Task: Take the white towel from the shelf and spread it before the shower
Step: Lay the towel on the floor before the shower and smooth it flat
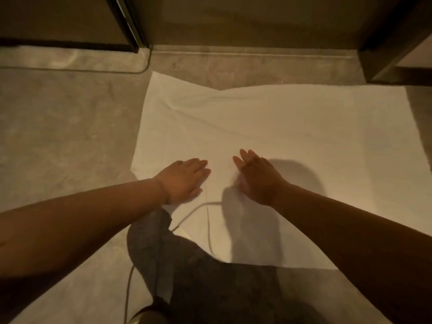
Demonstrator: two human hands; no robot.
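The white towel (280, 127) lies unfolded on the grey floor, its far edge near the shower threshold (245, 57). A few creases run across its far left part, and that left corner sits slightly skewed. My left hand (184, 181) lies flat on the towel's near left area, fingers straight. Just to its right, my right hand (259, 178) has straight fingers and is at the cloth, casting a shadow to its right. Neither hand grips anything.
A dark-framed glass shower door (127, 24) stands at the far left of the opening, and a dark frame (383, 54) at the far right. My dark-trousered knee (198, 277) is at the towel's near edge. A thin cable (208, 230) hangs over it.
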